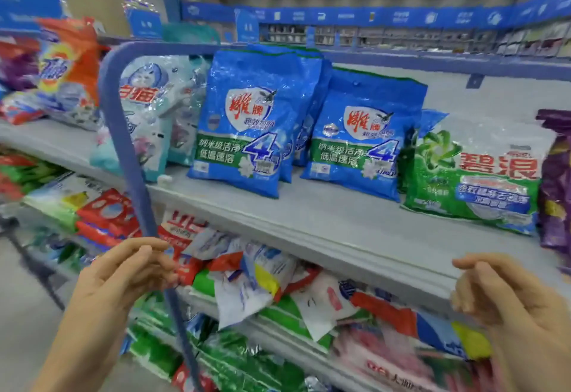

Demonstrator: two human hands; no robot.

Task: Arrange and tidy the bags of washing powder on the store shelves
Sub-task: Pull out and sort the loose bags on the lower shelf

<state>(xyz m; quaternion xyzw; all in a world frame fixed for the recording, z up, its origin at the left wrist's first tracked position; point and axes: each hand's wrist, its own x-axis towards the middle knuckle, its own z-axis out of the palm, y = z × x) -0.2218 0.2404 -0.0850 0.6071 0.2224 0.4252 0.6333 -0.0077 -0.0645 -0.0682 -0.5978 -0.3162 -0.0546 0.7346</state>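
Note:
Two stacks of blue washing powder bags stand upright on the grey top shelf (309,218): a taller one (247,126) and a shorter one (358,138) to its right. A green and white bag (475,175) leans beside them, with a purple bag (556,181) at the far right. A pale blue and white bag (145,113) stands to the left. My left hand (123,271) and my right hand (500,296) hover in front of the shelf edge, fingers loosely curled, holding nothing.
A blue metal upright (129,150) curves down in front of the shelf, right by my left hand. An orange bag (68,61) leans at the far left. The lower shelves hold jumbled red, white and green bags (256,286). Store aisles lie beyond.

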